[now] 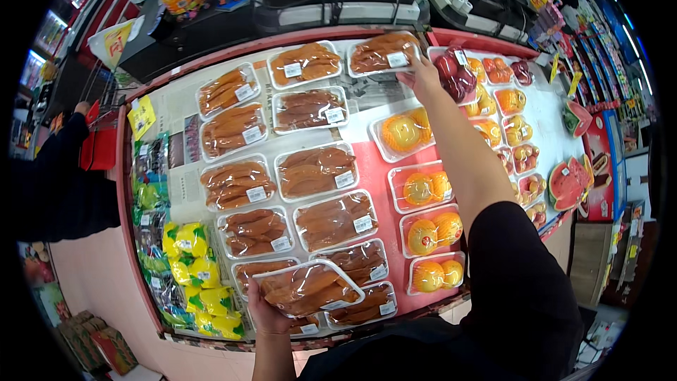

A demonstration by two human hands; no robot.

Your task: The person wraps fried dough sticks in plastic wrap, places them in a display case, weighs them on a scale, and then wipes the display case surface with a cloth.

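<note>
My left hand grips the left end of a plastic-wrapped white tray of dried sweet-potato-like strips, tilted above other such trays near the front edge of the display table. Stretched to the far edge, my right hand has its fingers on the right end of a similar wrapped tray; part of the fingers is hidden behind that tray. Between the hands lie two columns of like trays, among them one on newspaper. Each bears a white label.
Wrapped orange citrus fruit lies beside the brown trays, with apples and cut watermelon farther right. Yellow bags line the left side. A raised red rim borders the table. Another person stands at left by a shopping cart.
</note>
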